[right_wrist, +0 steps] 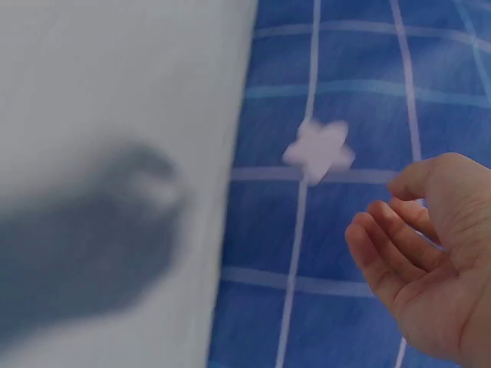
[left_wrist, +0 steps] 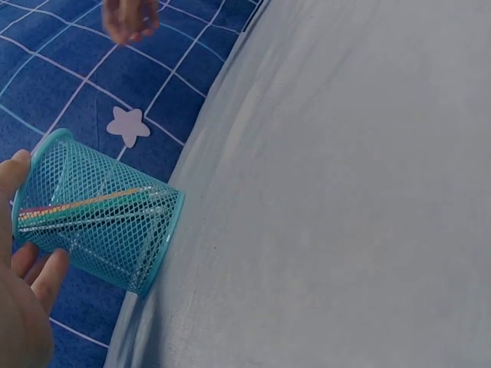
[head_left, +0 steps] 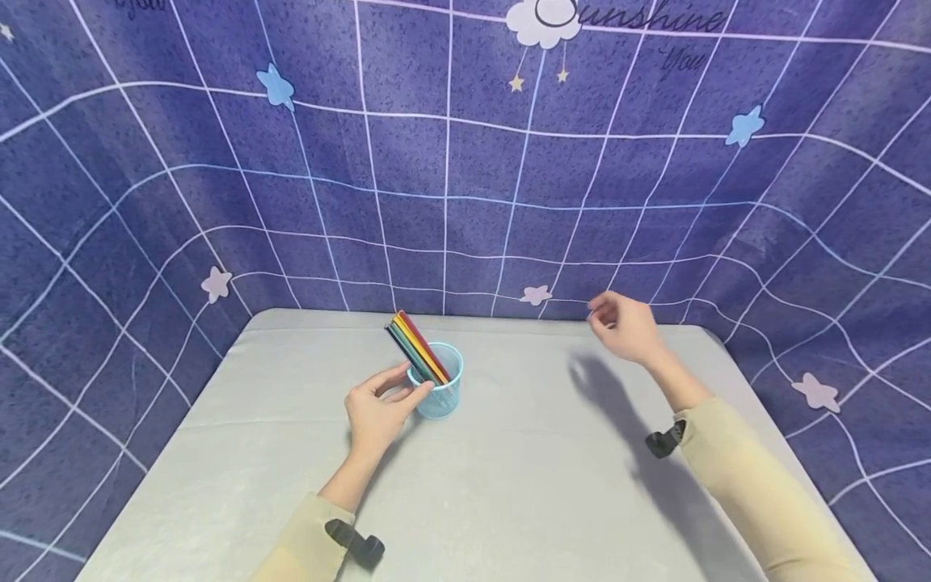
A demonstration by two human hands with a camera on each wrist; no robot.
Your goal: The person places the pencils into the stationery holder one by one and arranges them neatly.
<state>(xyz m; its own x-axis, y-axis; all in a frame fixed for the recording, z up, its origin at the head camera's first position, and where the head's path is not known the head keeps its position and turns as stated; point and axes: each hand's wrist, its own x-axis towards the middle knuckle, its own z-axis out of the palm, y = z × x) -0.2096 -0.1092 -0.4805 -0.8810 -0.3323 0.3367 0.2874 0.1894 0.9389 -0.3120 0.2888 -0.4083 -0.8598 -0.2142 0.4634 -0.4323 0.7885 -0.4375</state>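
A light-blue mesh pencil cup (head_left: 441, 402) stands on the table, a little left of centre in the head view. Several colored pencils (head_left: 419, 346), among them red, yellow, green and dark ones, lean leftward inside it. My left hand (head_left: 380, 411) holds the cup near its rim, thumb on one side and fingers on the other. In the left wrist view the pencils show through the mesh (left_wrist: 100, 211). Raised over the far right part of the table, my right hand (head_left: 627, 325) holds nothing; its fingers (right_wrist: 391, 245) are loosely bent, apart from the thumb.
A pale cloth covers the table (head_left: 509, 485). Behind it and at both sides hangs a purple-blue curtain (head_left: 480, 218) with grid lines and stars. The right arm's shadow (head_left: 618, 412) falls on the cloth. Each wrist carries a small black camera (head_left: 356, 546).
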